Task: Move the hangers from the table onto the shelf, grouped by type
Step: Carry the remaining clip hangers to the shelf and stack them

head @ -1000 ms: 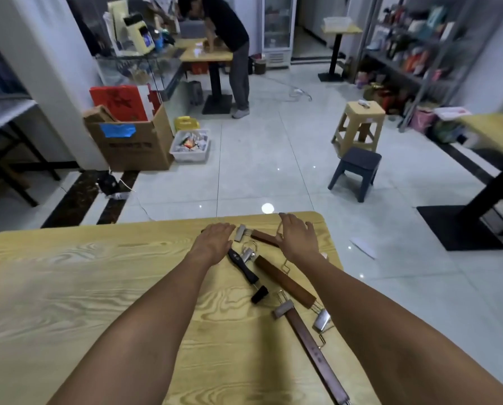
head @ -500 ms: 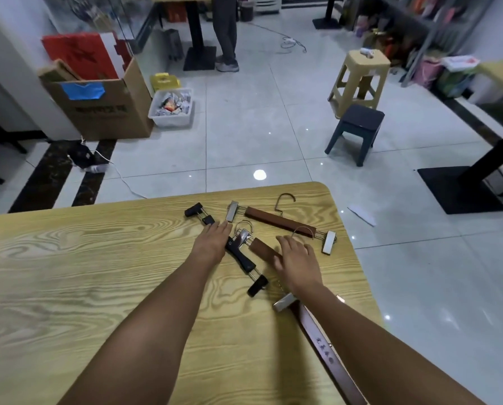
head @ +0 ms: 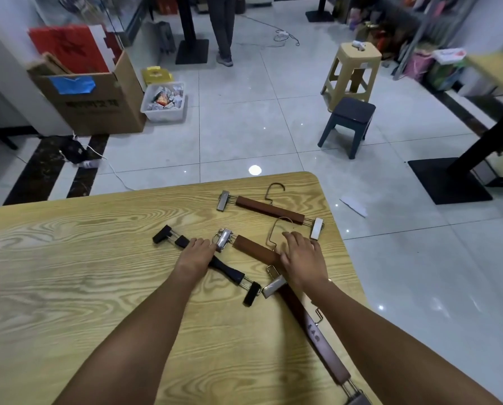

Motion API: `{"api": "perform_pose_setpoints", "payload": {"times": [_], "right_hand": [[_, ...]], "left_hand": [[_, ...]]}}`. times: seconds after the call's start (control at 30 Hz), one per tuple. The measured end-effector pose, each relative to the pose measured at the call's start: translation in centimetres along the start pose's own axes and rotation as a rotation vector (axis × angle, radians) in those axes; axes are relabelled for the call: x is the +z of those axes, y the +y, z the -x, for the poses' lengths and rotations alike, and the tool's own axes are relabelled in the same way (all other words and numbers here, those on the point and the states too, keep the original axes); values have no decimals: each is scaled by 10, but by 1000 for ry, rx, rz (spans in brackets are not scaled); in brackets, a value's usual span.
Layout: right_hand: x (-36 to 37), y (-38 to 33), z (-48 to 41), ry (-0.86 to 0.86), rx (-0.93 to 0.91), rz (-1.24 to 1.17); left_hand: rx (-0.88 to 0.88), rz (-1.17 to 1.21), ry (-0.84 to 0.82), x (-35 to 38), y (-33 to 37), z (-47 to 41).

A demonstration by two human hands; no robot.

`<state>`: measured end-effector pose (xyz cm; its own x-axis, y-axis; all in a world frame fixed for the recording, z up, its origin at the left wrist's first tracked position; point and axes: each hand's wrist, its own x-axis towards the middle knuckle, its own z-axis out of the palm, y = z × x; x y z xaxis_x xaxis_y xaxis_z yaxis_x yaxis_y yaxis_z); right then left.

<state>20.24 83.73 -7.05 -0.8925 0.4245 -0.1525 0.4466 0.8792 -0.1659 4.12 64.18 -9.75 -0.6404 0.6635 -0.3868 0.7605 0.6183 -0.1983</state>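
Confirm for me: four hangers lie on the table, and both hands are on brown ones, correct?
Not quite. The left hand is on the black hanger, not a brown one; the head view shows it. The right hand is on a brown hanger, and four hangers do lie on the table.

Tiled floor (head: 238, 127) w/ tan stool (head: 354, 68), dark stool (head: 350, 118), cardboard box (head: 98, 103).

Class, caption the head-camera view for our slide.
Left hand on black hanger, right hand on brown hanger, wooden table.
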Motion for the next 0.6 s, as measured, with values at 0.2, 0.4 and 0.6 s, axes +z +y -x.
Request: {"api": "perform_pose_setpoints", "payload": {"times": [0.2, 0.4, 0.6], "right_hand": [[1, 5, 24, -15, 3, -2], [10, 3, 38, -28, -6, -38], [17, 4, 49, -47, -33, -19]], "left_hand": [[-72, 194, -5, 3, 0, 35], [-149, 262, 38, 5, 2, 52], [-259, 299, -1, 13, 5, 58]]}}
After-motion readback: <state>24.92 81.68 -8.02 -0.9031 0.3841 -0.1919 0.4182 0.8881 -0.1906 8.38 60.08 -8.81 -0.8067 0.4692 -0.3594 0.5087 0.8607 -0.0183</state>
